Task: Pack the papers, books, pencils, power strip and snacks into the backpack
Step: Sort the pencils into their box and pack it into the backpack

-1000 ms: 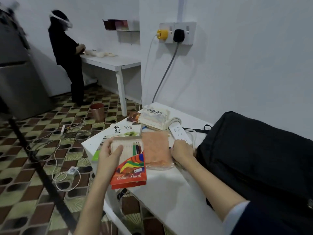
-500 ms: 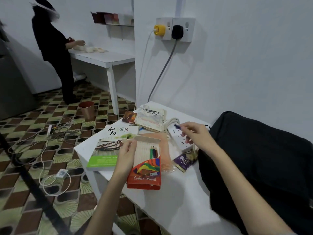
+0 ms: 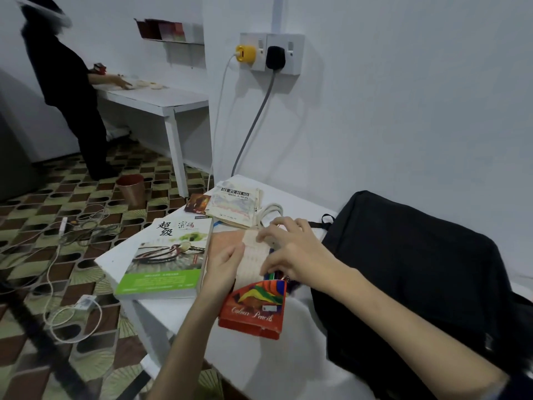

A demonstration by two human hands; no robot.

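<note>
White table (image 3: 277, 368) stood against the white wall, patterned tile floor left. Your left hand (image 3: 223, 268) gripped the red cardboard colour-pencil box (image 3: 253, 310); right hand (image 3: 291, 252) fingers curled at its open top. Black fabric backpack (image 3: 418, 278) lay just right.

Plain home room, white walls, patterned brown-green tile floor (image 3: 57, 183), loose cables (image 3: 57, 255) on floor left, wall socket (image 3: 272, 51) with two plugs, white tabletop (image 3: 161, 307) near, second white table (image 3: 161, 99) far left, wall shelf (image 3: 173, 31)
</note>
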